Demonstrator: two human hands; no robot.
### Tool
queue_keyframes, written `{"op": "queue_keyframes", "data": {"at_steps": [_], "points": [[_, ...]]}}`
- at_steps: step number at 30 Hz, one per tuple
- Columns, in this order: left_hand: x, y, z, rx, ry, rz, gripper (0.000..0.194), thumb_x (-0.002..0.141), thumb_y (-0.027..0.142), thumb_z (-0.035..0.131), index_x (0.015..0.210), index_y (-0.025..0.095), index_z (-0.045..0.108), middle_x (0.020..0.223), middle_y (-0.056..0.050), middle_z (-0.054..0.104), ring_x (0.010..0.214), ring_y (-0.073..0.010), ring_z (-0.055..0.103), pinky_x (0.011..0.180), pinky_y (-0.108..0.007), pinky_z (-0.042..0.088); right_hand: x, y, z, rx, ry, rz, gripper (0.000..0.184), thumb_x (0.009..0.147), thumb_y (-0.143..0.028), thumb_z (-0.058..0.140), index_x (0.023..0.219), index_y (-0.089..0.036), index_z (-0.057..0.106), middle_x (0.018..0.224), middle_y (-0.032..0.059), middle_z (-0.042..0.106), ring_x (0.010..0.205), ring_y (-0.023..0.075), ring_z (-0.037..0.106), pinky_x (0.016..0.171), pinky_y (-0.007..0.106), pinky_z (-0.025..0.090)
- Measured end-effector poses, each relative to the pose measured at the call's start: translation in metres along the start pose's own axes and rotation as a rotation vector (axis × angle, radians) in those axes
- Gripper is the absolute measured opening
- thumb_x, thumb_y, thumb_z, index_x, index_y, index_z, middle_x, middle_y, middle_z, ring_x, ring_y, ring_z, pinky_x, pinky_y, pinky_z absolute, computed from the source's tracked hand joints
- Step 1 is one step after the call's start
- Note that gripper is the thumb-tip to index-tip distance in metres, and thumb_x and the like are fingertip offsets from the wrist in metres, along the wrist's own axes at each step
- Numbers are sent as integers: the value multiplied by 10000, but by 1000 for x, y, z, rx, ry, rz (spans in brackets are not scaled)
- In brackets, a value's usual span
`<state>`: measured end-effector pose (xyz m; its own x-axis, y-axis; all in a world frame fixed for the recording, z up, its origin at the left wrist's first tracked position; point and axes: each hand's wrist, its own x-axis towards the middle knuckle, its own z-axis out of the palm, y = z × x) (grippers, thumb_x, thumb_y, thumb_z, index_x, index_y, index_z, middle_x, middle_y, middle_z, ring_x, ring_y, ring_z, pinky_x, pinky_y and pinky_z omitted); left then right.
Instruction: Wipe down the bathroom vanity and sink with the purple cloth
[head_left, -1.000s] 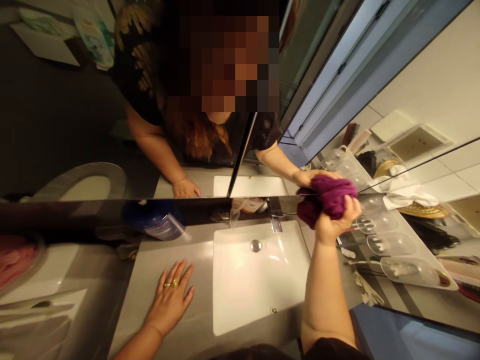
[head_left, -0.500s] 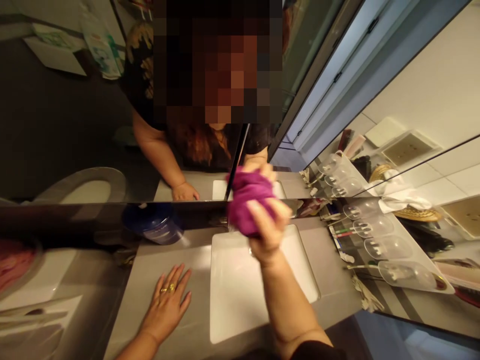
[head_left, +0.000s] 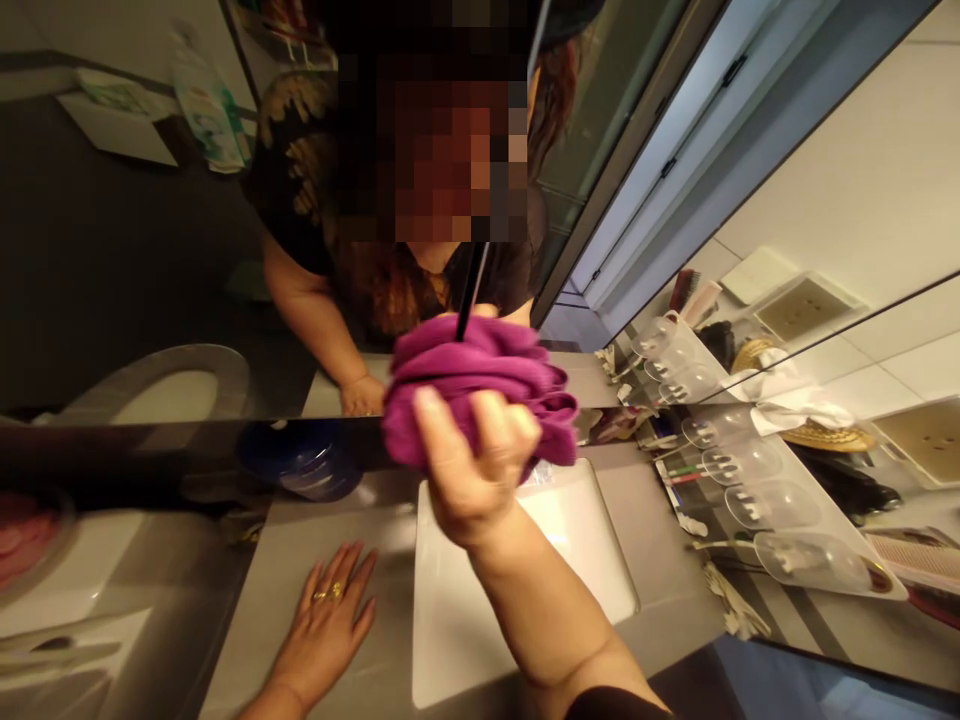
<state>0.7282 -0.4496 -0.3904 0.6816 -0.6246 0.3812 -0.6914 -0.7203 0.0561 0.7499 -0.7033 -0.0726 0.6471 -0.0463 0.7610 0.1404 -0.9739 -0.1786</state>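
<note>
My right hand (head_left: 469, 470) is raised over the white sink (head_left: 480, 610), its fingers closed round a bunched purple cloth (head_left: 480, 385) pressed against the mirror (head_left: 150, 250) near a vertical seam. My left hand (head_left: 326, 620) lies flat on the grey counter (head_left: 300, 570) left of the sink, fingers spread, a gold ring on one finger. The mirror reflects the person, both arms and the cloth.
A blue-lidded jar (head_left: 300, 460) stands at the back of the counter, left of the sink. To the right lies a clear holder with round cups (head_left: 780, 510), toothbrushes and small items. A toilet (head_left: 45, 590) is at far left.
My right hand has swept the purple cloth leftward along the mirror, from right of the tap to above the sink's left half. The left hand has stayed flat on the counter.
</note>
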Motion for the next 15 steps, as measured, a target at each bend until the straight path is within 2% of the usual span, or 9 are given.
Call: {"op": "queue_keyframes", "data": {"at_steps": [1,2,4,6,9,11,13,15], "points": [[0,0,0,3,-4,-3,539,914,341,490,1405,155,614,1536,-157,535,1448,-314,436,1255,-535,208,2,-5,1,-7,-21,-62,679,891,-215,686,1497,-423,461,1367,80,522,1338,348,475,1094,572,468],[0,-1,0,3,-5,-3,539,915,341,488,1406,158,613,1533,-156,538,1445,-312,440,1252,-533,215,6,-1,-5,-38,46,-105,615,888,-227,706,1437,-438,527,1306,57,556,1284,311,516,1076,524,492],[0,-1,1,-4,-1,6,544,911,336,494,1411,154,607,1528,-157,542,1439,-313,447,1250,-530,217,16,32,-31,-118,284,-156,506,913,-232,677,1380,-403,584,1262,55,553,1248,279,543,1056,490,506],[1,-1,1,-13,6,10,553,903,321,503,1418,145,598,1526,-160,542,1434,-317,451,1255,-529,206,24,88,-71,-187,528,-127,437,928,-215,618,1357,-304,611,1290,96,512,1296,310,530,1063,538,487],[1,0,1,-24,17,12,559,898,315,512,1424,143,590,1527,-164,539,1429,-320,458,1261,-533,192,21,182,-126,-342,652,-21,501,869,-195,604,1369,-163,602,1320,173,520,1314,338,540,1101,541,436],[1,1,1,-27,19,7,562,897,312,514,1428,142,585,1533,-170,531,1428,-323,461,1261,-538,191,12,227,-144,-397,714,172,533,823,-207,608,1350,-129,599,1283,192,562,1267,330,576,1095,511,442],[2,1,1,-27,19,5,565,896,306,518,1432,140,580,1538,-174,525,1429,-326,460,1260,-541,191,5,241,-143,-373,758,367,516,830,-232,574,1339,-149,581,1244,176,595,1214,322,601,1080,533,456],[2,2,0,-26,18,10,568,894,301,522,1435,139,577,1538,-172,524,1430,-325,457,1261,-537,186,2,218,-124,-336,780,399,533,847,-229,549,1376,-164,545,1267,169,582,1245,330,575,1102,572,433]]}}
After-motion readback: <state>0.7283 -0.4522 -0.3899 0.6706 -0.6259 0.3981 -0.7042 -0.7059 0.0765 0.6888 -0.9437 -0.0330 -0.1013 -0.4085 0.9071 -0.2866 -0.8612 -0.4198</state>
